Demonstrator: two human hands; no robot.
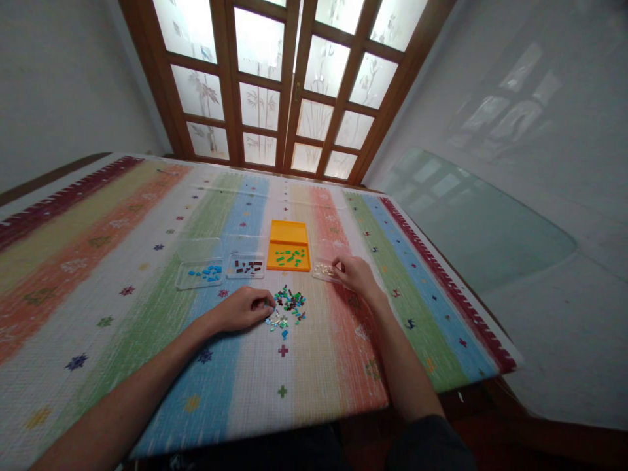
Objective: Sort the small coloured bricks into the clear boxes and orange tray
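Note:
My left hand [245, 308] rests on the cloth with its fingers curled and their tips at the left edge of a mixed pile of small building bricks [290, 301]. Green, dark brown, blue and whitish pieces make up that pile. Over a clear plastic box [320, 276] with whitish bricks [322, 269], my right hand [357, 273] has its thumb and fingers pinched together. What either hand holds, if anything, is too small to make out.
Beyond the pile stand an open orange box [288, 222] with green bricks, a clear box [245, 276] with dark brown bricks and another clear box [184, 284] with blue bricks. A striped tablecloth [152, 353] covers the table. Glazed wooden doors [289, 85] stand behind.

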